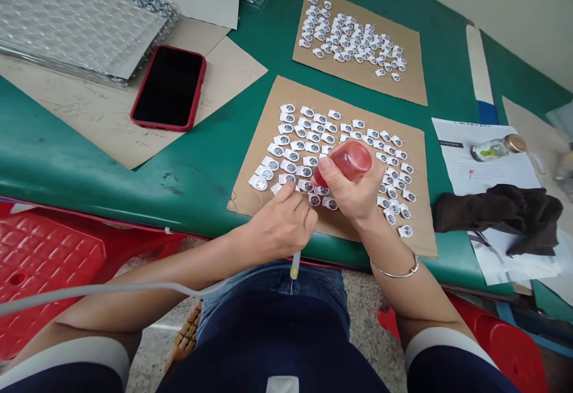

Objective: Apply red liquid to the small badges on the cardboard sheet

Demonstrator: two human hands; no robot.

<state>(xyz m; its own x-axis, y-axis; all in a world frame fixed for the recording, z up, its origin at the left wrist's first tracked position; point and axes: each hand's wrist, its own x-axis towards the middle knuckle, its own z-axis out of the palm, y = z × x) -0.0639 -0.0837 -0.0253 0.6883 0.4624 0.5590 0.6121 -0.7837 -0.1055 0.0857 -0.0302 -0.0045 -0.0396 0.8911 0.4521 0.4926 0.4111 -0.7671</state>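
Observation:
My right hand [358, 193] is wrapped round a translucent red squeeze bottle [351, 160], tilted with its narrow end down to the left. Beside it, my left hand [284, 221] is closed, fingertips down at the small pieces. A white pen-like stick [296, 263] with a yellow end sticks out below this hand and appears to be held in it; its upper part is hidden. Under both hands lies a cardboard sheet [250, 172] bearing rows of small round printed pieces [313, 137] with white tabs. Whether the bottle's tip touches a piece, I cannot tell.
A second cardboard sheet [414, 70] with similar pieces lies farther back. On the left are a red-cased phone [169, 87] and stacked clear plastic trays [76, 17]. To the right are a small glass bottle [496, 148], papers and a dark cloth [496, 208]. A pale hose [111, 289] crosses my left forearm.

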